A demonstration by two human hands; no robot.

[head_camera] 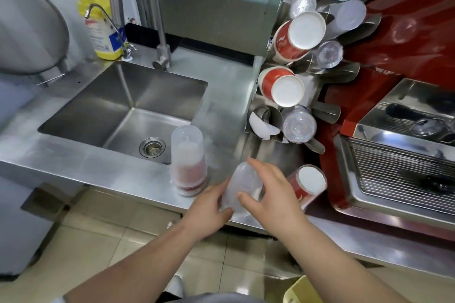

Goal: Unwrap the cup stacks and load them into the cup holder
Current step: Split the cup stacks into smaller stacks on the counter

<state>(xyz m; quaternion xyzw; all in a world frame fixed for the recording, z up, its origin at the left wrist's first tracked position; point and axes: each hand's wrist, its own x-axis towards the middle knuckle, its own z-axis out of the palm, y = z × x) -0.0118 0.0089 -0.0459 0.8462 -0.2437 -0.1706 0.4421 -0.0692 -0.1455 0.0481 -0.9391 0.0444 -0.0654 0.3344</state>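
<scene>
Below, steel counter (103, 167) with sink (128, 106); both hands, left (209, 209) and right (270, 192), grip clear cup stack (242, 184).

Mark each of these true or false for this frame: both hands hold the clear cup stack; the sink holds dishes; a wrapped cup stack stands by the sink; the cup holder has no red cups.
1. Both hands, left hand and right hand, hold the clear plastic cup stack. True.
2. The steel sink holds dishes. False: its basin shows only the drain.
3. A plastic-wrapped stack of red cups stands upright on the counter by the sink. True.
4. The metal cup holder has no red cups. False: red paper cups sit in it.
</scene>
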